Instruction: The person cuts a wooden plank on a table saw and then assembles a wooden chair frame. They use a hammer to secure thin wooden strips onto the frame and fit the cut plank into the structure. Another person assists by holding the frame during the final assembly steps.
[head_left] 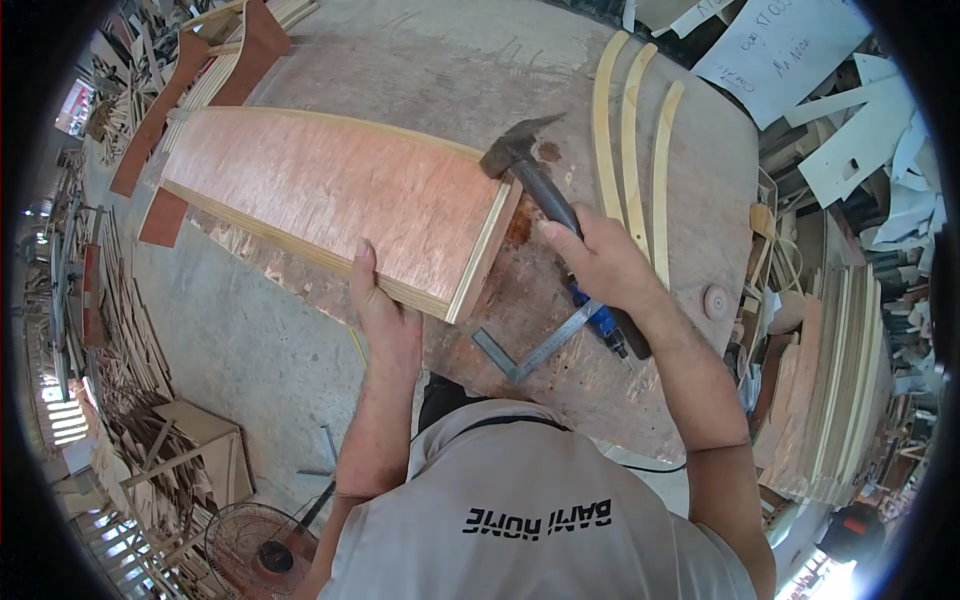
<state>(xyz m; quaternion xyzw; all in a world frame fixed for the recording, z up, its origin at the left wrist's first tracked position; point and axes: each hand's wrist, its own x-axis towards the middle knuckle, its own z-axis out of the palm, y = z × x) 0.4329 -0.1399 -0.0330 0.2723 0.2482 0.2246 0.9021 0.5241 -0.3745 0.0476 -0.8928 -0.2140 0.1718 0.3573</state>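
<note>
A long, tapering reddish plywood panel [335,185] with pale wooden edges lies across the worktable [400,65]. My left hand [385,310] grips its near edge, the thumb up on the face and the other fingers hidden underneath. In my right hand [607,258] is a claw hammer [545,190], held by its dark handle. The hammer head rests at or just over the panel's far right corner; whether it touches, I cannot tell. Below that hand lie a metal try square [515,370] and a blue tool [603,325], partly covered by the hammer handle and the square's blade.
Three curved pale wood strips [630,130] lie on the table's right side, near a small round disc [714,301]. Brown curved-edge boards [235,65] stand at the far left. Stacked strips [835,380] fill the right; a fan [262,550] stands on the lower left.
</note>
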